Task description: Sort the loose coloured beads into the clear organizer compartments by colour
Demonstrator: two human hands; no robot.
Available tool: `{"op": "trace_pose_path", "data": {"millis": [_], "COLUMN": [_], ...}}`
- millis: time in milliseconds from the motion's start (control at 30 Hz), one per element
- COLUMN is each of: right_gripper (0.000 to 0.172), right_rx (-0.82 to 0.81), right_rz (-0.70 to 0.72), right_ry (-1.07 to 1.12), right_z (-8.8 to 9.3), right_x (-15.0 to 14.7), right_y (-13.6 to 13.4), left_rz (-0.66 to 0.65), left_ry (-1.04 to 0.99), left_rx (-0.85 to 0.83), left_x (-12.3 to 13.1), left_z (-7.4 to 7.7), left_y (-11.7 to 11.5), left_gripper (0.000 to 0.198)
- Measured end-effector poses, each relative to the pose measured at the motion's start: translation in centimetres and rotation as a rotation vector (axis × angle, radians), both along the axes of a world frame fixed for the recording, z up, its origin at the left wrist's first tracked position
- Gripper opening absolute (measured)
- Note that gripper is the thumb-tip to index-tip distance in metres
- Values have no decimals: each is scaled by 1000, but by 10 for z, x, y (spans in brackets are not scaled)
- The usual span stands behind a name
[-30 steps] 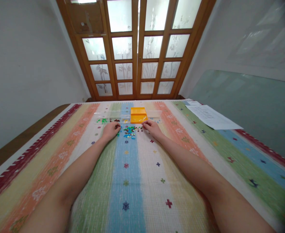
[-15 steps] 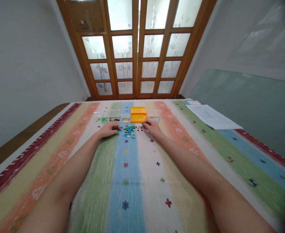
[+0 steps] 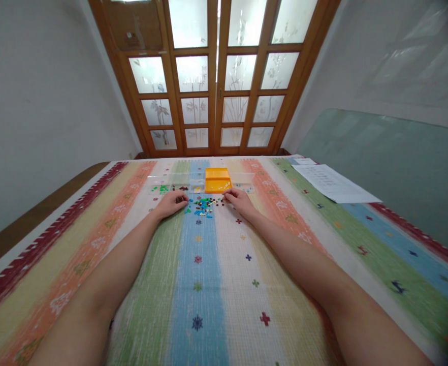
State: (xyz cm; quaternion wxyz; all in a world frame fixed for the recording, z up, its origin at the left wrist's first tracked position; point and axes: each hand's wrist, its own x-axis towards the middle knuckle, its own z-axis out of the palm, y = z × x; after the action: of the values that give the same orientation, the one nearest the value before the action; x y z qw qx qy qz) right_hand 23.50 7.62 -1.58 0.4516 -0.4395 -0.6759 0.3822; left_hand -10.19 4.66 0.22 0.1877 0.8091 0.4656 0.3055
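Note:
A loose pile of tiny coloured pieces (image 3: pixel 204 204), blue, green, dark brown and pale yellow, lies on the striped tablecloth (image 3: pixel 197 274). At its left edge is my left hand (image 3: pixel 171 204), the fingers curled and the thumb close to the fingertips. Some green and blue pieces lie just off those fingertips. On the pile's right side my right hand (image 3: pixel 241 200) has thumb and forefinger pinched together, above several small dark pieces. Whatever either hand pinches is too small to make out. An orange box (image 3: pixel 217 173) with its lid up stands behind the pile, with some whitish pieces inside.
A clear compartment tray (image 3: pixel 159 179) extends to both sides of the orange box, holding green, brown and yellow pieces in separate sections. Printed paper sheets (image 3: pixel 334 183) lie at the right. Beyond the table's far edge are wooden glass-paned doors (image 3: pixel 216 94).
My left hand has shifted slightly up and away from the small green pieces, which show more clearly. My right hand has barely moved.

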Motion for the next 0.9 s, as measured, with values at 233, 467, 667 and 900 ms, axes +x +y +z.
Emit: {"op": "trace_pose_path", "data": {"millis": [233,467,667,900], "right_gripper": [20,19,19,18], "right_rx": [10,-12,-33,-12], "right_rz": [-2,-1,11,4], "right_ry": [-22,0,10,-12], "right_z": [4,6,5,6], "right_x": [0,-1,-2,-1], "right_y": [-2,-4,-3,-4], "left_rz": [244,538,727,837], "left_ry": [-180,-549,-874,-919], "left_rx": [11,78,92,56], "left_x": [-3,-29,-44,-46], "left_z": [-5,-13,-20,-22], "left_y": [8,28,38,36], "left_gripper": [23,22,16,24]}}
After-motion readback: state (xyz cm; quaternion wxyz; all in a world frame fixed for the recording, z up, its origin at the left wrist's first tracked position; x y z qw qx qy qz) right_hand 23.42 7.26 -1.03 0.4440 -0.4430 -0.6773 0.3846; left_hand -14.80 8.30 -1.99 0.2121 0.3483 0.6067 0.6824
